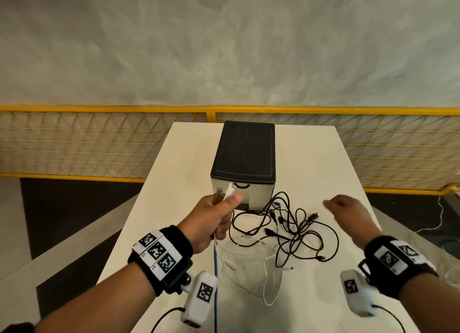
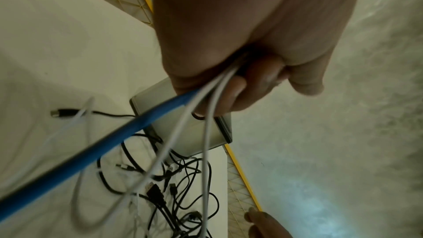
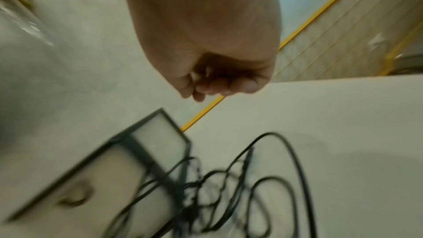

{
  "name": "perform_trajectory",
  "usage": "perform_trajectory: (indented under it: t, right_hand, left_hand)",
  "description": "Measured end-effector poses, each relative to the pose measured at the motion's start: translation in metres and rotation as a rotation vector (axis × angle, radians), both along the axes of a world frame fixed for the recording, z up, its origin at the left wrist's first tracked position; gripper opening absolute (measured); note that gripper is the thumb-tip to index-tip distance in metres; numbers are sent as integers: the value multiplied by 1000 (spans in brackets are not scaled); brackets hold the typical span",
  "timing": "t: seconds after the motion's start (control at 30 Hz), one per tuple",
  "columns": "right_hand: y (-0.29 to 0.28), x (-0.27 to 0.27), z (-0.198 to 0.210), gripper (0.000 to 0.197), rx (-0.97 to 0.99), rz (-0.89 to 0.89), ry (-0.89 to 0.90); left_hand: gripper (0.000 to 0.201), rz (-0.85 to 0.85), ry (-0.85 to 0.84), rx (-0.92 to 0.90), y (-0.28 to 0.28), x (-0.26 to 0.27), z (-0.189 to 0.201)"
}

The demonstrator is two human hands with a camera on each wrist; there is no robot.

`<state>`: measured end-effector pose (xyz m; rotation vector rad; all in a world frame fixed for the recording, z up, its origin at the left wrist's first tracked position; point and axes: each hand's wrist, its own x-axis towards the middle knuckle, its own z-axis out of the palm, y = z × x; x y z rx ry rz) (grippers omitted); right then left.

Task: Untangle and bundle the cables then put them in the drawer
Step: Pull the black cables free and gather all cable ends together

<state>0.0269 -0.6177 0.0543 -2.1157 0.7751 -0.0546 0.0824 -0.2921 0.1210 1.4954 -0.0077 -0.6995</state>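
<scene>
My left hand [image 1: 219, 215] is raised in front of the drawer unit and grips a blue cable [image 1: 215, 283] together with white cables [image 2: 206, 133]; their plug ends [image 1: 225, 192] stick up above the fist. The blue cable [image 2: 91, 151] hangs down toward the table's near edge. A tangle of black cables [image 1: 286, 230] lies on the white table [image 1: 323, 163] right of the fist, with thin white cables [image 1: 261, 278] looped nearer me. My right hand [image 1: 346, 208] hovers over the table right of the tangle, fingers [image 3: 219, 86] curled and holding nothing. The black-topped drawer unit [image 1: 244, 153] stands behind, drawer front [image 1: 245, 195] closed.
A yellow mesh fence [image 1: 99, 143] runs behind the table in front of a grey wall. Dark floor lies left of the table. A thin white cord [image 1: 438, 218] trails on the floor at the right. Bare tabletop lies right of the tangle.
</scene>
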Motion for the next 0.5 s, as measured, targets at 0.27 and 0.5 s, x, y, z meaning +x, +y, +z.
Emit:
perform_trajectory:
  t: [0.27,0.5]
  right_hand:
    - [-14,44,-82,37,-202,333,410]
    - [8,49,-74,30,-244,206,287]
  left_hand:
    - [25,-88,69,-156,7,-3,-2]
    - [20,-34,-123,-39,11,2,-1]
